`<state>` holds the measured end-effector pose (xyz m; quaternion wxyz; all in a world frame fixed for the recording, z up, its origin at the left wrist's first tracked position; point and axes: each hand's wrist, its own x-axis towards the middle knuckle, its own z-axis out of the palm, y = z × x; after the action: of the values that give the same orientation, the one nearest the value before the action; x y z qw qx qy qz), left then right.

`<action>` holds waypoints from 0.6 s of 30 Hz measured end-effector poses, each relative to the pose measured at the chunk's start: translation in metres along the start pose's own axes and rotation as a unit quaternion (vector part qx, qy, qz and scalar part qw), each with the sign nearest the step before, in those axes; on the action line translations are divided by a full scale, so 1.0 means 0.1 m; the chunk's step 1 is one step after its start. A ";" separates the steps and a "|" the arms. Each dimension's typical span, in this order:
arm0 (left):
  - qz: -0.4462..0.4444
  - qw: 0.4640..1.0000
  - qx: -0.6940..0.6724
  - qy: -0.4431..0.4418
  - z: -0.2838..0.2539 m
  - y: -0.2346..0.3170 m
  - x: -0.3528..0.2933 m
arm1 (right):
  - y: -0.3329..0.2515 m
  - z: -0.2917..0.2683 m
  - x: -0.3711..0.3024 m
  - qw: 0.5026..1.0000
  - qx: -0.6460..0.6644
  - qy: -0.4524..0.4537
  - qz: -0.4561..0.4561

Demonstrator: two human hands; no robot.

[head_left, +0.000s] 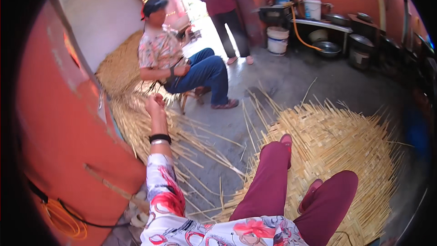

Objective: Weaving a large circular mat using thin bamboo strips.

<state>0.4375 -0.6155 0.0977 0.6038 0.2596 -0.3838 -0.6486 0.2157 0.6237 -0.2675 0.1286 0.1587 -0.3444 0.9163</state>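
Observation:
My left arm stretches forward, and my left hand (pixel 156 103) is over a heap of loose straw-coloured strips (pixel 129 114) by the red wall. Its fingers look curled together; what they hold, if anything, is too small to make out. A black band (pixel 160 138) circles that wrist. My right hand is outside the picture. Under my feet lies a large woven mat (pixel 332 143) of pale flat strips, with loose ends sticking out all round its edge. Several long strips (pixel 214 152) lie on the floor between the heap and the mat.
A seated person (pixel 173 59) in a cap is just beyond my left hand. Another person (pixel 223 13) stands near the bright doorway. A bench (pixel 325 25) with basins and buckets lines the far right wall. An orange cable coil (pixel 66 221) hangs at lower left.

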 end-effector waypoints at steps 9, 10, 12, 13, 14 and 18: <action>-0.176 0.645 0.173 -0.723 2.55 -1.90 -3.59 | 1.57 1.84 -0.08 0.956 0.148 0.253 -0.016; -0.141 0.587 0.156 -0.782 2.71 -1.96 -4.04 | 1.65 2.20 -0.12 0.956 0.145 0.252 -0.045; -0.169 0.512 0.078 -0.838 2.93 -2.05 -4.89 | 1.67 2.85 -0.20 0.955 0.149 0.257 -0.017; -0.180 0.490 0.124 -0.844 2.98 -2.09 -5.26 | 1.72 3.13 -0.20 0.950 0.179 0.255 0.020; -0.196 0.462 0.083 -0.861 3.02 -2.14 -5.61 | 1.71 3.37 -0.19 0.952 0.197 0.234 -0.002; -0.226 0.452 0.037 -0.862 3.03 -2.34 -6.45 | 1.67 3.99 -0.20 0.923 0.188 0.323 0.088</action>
<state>0.1467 0.0686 -0.0007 -0.2142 -0.3333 -0.6595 -0.6389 0.2575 0.2311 -0.0890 0.1195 -0.1555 -0.1186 0.9734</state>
